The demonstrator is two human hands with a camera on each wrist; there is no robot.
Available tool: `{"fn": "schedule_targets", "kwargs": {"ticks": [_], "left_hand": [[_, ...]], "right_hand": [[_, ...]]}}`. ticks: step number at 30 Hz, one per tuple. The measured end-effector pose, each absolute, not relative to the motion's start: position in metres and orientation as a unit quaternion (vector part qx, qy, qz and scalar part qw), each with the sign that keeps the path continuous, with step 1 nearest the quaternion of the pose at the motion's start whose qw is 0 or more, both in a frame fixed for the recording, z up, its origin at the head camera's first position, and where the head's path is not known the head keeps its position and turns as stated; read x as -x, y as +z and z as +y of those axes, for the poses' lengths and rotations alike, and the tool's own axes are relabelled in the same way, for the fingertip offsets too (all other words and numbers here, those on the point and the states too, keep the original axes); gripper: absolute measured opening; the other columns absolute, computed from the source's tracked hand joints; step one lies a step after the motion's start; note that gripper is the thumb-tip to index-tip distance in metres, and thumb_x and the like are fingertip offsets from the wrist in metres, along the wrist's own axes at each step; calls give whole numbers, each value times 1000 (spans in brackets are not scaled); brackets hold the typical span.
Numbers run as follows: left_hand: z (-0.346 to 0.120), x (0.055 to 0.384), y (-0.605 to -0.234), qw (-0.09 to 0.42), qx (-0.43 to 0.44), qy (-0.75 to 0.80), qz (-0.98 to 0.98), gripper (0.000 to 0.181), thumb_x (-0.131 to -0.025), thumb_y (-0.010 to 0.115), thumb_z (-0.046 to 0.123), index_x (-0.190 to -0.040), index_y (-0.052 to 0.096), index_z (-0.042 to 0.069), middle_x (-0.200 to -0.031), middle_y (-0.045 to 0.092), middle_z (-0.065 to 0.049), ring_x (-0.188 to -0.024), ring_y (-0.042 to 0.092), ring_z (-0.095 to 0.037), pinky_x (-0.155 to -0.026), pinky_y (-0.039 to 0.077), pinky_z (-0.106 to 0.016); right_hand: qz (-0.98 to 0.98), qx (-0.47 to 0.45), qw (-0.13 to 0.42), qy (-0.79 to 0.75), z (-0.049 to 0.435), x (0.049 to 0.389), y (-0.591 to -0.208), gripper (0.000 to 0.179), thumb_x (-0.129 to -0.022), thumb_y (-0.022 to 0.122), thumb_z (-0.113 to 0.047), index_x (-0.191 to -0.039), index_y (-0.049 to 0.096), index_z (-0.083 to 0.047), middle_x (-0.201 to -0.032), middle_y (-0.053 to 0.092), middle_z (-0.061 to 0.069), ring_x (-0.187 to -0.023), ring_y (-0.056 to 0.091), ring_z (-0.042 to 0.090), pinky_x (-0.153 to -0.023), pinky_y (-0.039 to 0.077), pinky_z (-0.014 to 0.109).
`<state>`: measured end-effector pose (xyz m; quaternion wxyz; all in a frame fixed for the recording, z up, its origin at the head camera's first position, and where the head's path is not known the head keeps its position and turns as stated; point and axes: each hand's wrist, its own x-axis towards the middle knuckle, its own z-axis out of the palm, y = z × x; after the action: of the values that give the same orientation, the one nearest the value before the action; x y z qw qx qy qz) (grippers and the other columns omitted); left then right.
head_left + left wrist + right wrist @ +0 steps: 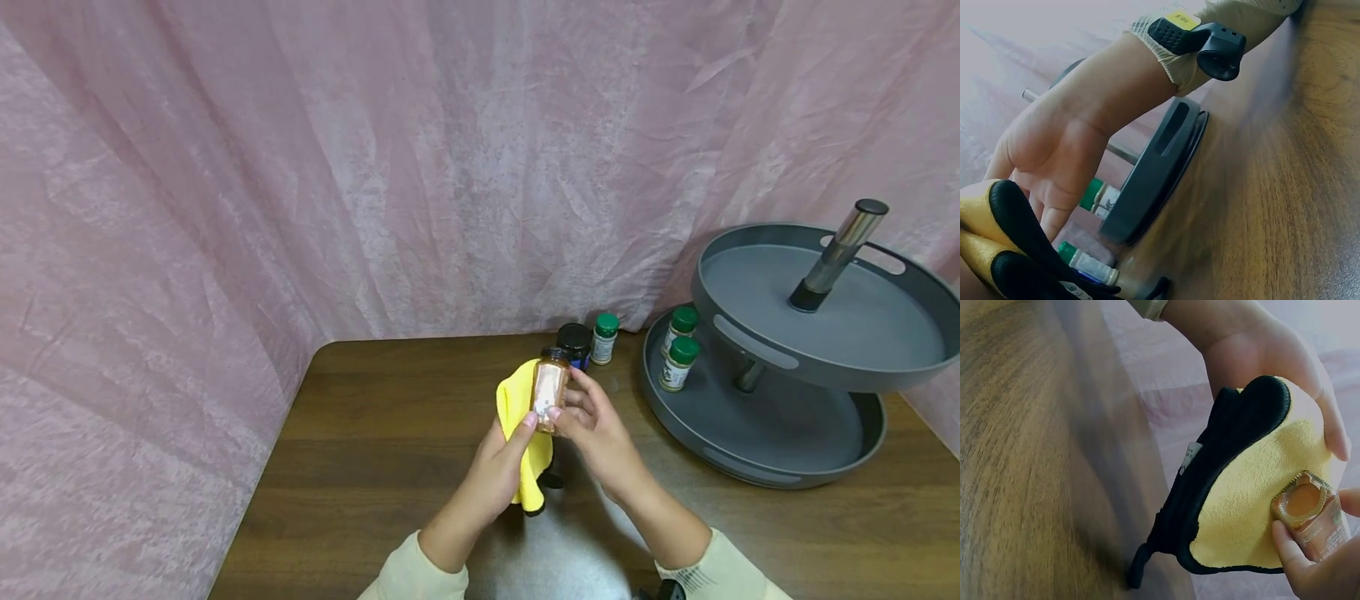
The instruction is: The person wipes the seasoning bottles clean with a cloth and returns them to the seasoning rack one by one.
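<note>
A clear spice jar (550, 390) with a dark lid and reddish-brown contents is held above the table, tilted. My right hand (598, 429) grips it between thumb and fingers; its base faces the camera in the right wrist view. My left hand (487, 473) holds a yellow cloth (513, 398) with black edging and a hanging loop. The cloth (1241, 506) lies against one side of the jar, and part of it droops below the hands. The left thumb is at the jar's lower edge. The left fingers are mostly hidden behind the cloth in the head view.
Behind the hands stand a black-lidded jar (574, 340) and a green-capped jar (603, 339). To the right, a grey two-tier round stand (757, 467) has two green-capped jars (678, 364) on its lower tier. A pink curtain (480, 167) hangs behind the wooden table (360, 450).
</note>
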<state>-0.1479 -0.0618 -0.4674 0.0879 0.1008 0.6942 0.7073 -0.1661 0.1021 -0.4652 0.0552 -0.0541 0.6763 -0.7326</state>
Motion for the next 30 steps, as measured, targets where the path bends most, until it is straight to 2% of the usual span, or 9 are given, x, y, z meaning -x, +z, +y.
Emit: {"fn": "schedule_targets", "kwargs": {"ticks": [4, 7, 11, 16, 19, 24, 27, 30], "left_hand": [[-62, 149, -469, 85, -81, 718, 686, 46, -109, 44, 34, -144, 39, 4, -128, 60, -21, -114, 63, -30, -102, 51, -49], [-63, 150, -469, 79, -56, 727, 680, 48, -108, 44, 37, -144, 40, 5, -125, 59, -20, -104, 63, -21, -93, 54, -43], [-66, 153, -469, 66, -38, 733, 676, 51, -108, 42, 42, -147, 37, 9, -129, 56, -19, -101, 61, -19, -86, 53, -35], [-68, 154, -469, 42, -20, 735, 676, 52, -108, 41, 45, -148, 36, 12, -134, 54, -17, -113, 58, -23, -92, 49, -33], [-68, 155, -468, 24, -4, 739, 673, 53, -108, 40, 45, -148, 37, 11, -135, 54, -17, -119, 57, -25, -96, 47, -34], [-71, 158, -468, -1, 14, 754, 657, 51, -109, 38, 45, -147, 37, 11, -135, 55, -16, -122, 56, -23, -102, 45, -35], [-75, 160, -468, -14, 20, 763, 646, 49, -109, 38, 44, -146, 37, 12, -134, 55, -15, -121, 56, -23, -102, 46, -35], [-77, 162, -467, -17, 22, 768, 640, 49, -109, 37, 45, -146, 37, 13, -133, 54, -15, -120, 56, -23, -100, 46, -35]], "right_hand": [[697, 78, 73, -709, 102, 164, -465, 73, -100, 62, -11, -160, 20, -11, -143, 48, 26, -118, 59, 19, -94, 52, 24], [720, 99, 82, -682, 100, 163, -466, 73, -98, 65, -14, -159, 25, -13, -139, 51, 24, -118, 59, 26, -92, 53, 25], [750, 117, 78, -646, 98, 161, -469, 75, -94, 72, -17, -157, 30, -16, -132, 56, 20, -112, 61, 27, -90, 55, 26], [788, 113, 50, -604, 94, 157, -470, 82, -89, 79, -22, -156, 33, -17, -124, 60, 10, -105, 63, 20, -91, 55, 30], [811, 118, 39, -571, 91, 154, -470, 82, -87, 81, -27, -154, 37, -13, -123, 60, 7, -103, 62, 18, -91, 54, 31], [822, 172, 47, -541, 89, 149, -472, 75, -94, 73, -32, -157, 36, -17, -131, 58, 8, -113, 60, 22, -88, 56, 30], [809, 205, 59, -548, 89, 147, -472, 70, -99, 66, -29, -159, 30, -25, -139, 57, 10, -120, 60, 26, -90, 56, 30], [803, 225, 62, -548, 90, 147, -473, 69, -101, 63, -25, -160, 27, -30, -140, 60, 11, -121, 62, 27, -93, 56, 31]]}}
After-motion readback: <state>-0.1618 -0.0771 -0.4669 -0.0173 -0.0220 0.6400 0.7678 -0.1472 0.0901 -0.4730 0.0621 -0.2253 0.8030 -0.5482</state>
